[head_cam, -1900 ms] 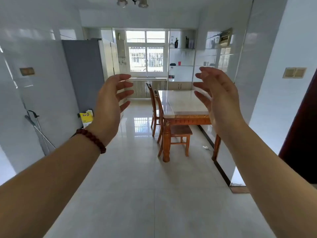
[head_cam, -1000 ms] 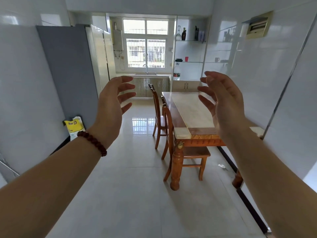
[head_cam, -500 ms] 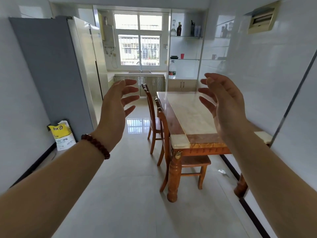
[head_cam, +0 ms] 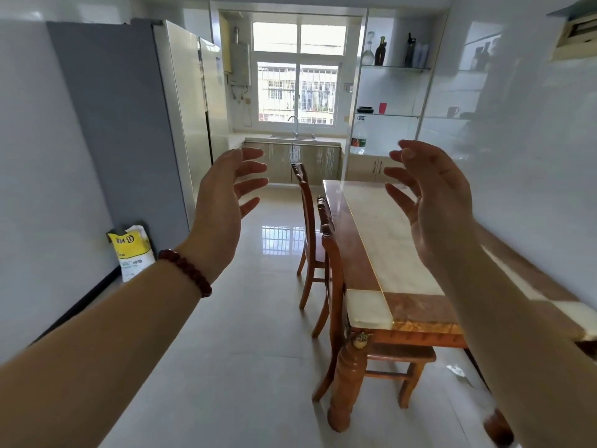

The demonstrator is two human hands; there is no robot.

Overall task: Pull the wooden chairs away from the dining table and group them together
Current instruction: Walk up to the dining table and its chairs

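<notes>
Two wooden chairs stand tucked along the left side of the dining table [head_cam: 368, 315], which sits against the right wall. The near chair [head_cam: 334, 270] has its seat under the table's front corner. The far chair [head_cam: 307, 221] stands just behind it. My left hand [head_cam: 226, 202] is raised in the air left of the chairs, fingers spread, holding nothing. My right hand [head_cam: 433, 202] hovers above the table top, also open and empty. Neither hand touches a chair.
A tall grey fridge [head_cam: 129, 124] lines the left wall, with a yellow and white bag [head_cam: 130, 250] on the floor beside it. A sink counter [head_cam: 290, 156] and glass shelves [head_cam: 394, 92] close off the far end. Glossy tiled floor [head_cam: 252, 350] runs between fridge and chairs.
The view has advanced toward the table, so chairs and table appear closer and larger. Both hands stay raised and open in the same pose.
</notes>
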